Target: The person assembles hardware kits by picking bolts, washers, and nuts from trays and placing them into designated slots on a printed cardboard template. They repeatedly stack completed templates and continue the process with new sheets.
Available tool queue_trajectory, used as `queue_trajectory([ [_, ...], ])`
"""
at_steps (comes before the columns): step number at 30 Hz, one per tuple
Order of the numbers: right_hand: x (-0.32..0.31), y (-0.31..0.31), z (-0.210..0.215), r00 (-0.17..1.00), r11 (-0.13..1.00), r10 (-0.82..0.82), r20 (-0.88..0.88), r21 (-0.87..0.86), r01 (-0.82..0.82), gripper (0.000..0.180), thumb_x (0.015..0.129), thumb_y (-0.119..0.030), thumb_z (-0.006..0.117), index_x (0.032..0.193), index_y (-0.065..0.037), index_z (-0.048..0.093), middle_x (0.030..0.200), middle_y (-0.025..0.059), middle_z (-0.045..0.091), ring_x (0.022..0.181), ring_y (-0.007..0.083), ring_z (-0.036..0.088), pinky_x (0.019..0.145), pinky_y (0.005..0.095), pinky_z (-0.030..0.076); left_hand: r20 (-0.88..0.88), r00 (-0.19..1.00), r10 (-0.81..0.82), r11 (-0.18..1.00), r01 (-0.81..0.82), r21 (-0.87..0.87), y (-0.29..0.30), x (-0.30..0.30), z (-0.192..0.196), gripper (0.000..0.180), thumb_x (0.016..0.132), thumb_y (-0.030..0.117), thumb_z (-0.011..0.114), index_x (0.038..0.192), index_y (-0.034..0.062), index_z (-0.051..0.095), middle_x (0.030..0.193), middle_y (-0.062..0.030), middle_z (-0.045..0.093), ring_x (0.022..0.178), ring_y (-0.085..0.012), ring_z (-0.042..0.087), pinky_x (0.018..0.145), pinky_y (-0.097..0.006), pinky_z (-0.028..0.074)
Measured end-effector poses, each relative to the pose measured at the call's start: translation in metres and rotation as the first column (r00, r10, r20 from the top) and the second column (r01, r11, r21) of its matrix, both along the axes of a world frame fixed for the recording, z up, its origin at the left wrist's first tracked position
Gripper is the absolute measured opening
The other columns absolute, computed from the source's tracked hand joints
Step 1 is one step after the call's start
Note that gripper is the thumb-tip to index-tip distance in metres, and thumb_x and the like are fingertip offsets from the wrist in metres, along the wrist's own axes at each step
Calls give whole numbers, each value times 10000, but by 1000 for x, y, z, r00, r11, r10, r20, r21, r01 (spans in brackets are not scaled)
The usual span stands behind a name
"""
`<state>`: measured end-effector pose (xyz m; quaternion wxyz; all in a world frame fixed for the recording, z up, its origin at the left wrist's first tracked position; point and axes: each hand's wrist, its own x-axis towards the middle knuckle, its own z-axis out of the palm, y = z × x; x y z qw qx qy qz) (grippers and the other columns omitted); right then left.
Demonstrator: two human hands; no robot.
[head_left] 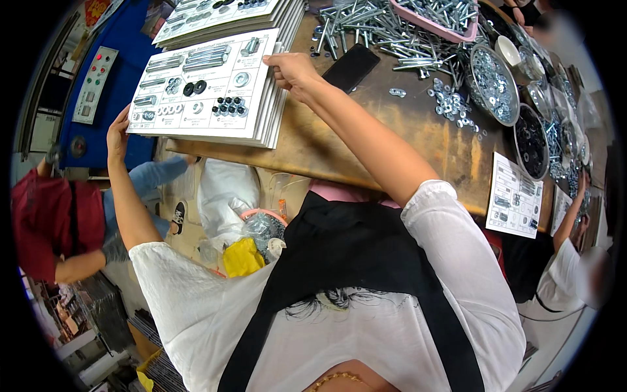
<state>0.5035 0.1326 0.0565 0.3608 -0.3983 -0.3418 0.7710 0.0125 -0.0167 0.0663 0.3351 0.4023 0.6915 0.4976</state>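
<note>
A white hardware card [225,75] lies on top of a stack of similar cards [277,108] at the table's near left corner. Bolts, washers, and black nuts sit in its printed boxes. With thumb and fingers, my right hand [294,73] pinches the card's upper right edge. My left hand [117,134] grips its left edge near the lower corner, some fingers hidden behind it. A black phone [351,68] lies on the table just right of my right hand. Behind this stack rises another stack of filled cards [225,19].
Loose bolts [366,29] and a pink tray [467,35] are at the back. Bowls of washers [493,85] and black parts [530,140] stand right, near scattered washers [450,104]. A printed sheet [514,196] overhangs the table edge. A blue machine [130,72] and a person [59,222] are left.
</note>
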Motion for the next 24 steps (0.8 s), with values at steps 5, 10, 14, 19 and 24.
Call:
queue_trajectory([
  [5,-1,3,-9,1000,999,-2,6,-36,2,106,889,-60,652,888,45,637,604,-73,388,476,37,248,419,233,177,40,998,-40,999,40,5,8,2,-13,505,875,23,458,1375,-39,496,1267,-79,631,974,-98,607,728,-193,390],
  [10,0,4,-15,996,996,82,-41,-35,-83,109,896,-85,649,837,3,620,595,-66,396,460,42,267,402,233,194,97,995,-35,999,36,-8,1,5,-18,546,863,25,432,1403,-57,446,1345,-122,572,1160,-175,580,956,-249,428],
  [14,35,16,-27,980,981,191,-56,-16,-192,131,928,-129,615,841,-35,643,584,-61,388,454,46,281,398,222,208,106,994,-35,999,34,11,33,17,-31,478,898,15,420,1366,-43,501,1275,-85,619,969,-110,607,769,-194,443],
  [19,150,-4,-12,953,937,297,68,172,-304,277,973,-156,539,1202,-71,668,584,-121,283,484,20,221,434,204,171,-535,812,233,952,-79,295,-48,-68,10,260,962,157,580,1181,52,673,985,-57,696,769,-111,591,692,-253,490],
  [24,364,-52,-40,887,934,-328,325,253,253,266,954,-127,531,1167,-101,689,609,-129,328,477,0,235,419,188,161,-303,814,496,632,-99,769,-39,237,27,235,987,96,507,1166,-12,616,901,-41,606,668,-98,424,583,-230,350],
])
